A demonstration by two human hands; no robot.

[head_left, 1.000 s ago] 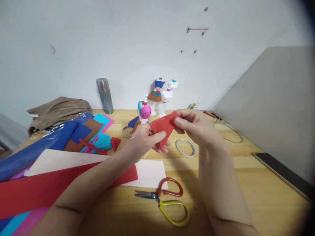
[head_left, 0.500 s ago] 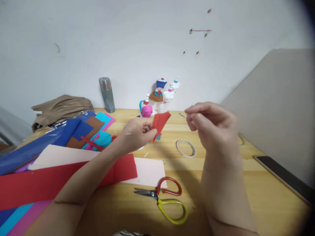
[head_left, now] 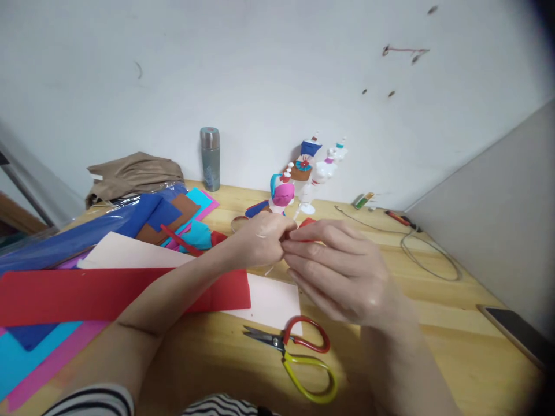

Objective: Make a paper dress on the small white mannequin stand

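On the tabletop (head_left: 437, 341), from left to right: one brown cloth (head_left: 139, 173), one long red strip (head_left: 104, 294) lying across one pale sheet (head_left: 275, 300), one flask (head_left: 210, 159) upright by the wall. Next is the left hand (head_left: 264, 240), one of two hands, its fingers curled closed on one red piece (head_left: 307, 222), held above the tabletop and largely hidden. One pair of scissors (head_left: 277, 342) lies nearer the viewer, blades slightly parted. Behind the hands stand at least four dress forms (head_left: 282, 193); overlap prevents an exact count. The right hand (head_left: 338, 271) has bent fingers, tips meeting the left hand; whether they grip the red piece cannot be told. Far right: one phone (head_left: 515, 332). Compared with 0.5 s ago, the right hand has closed the gap to the left, and the red piece shows less.
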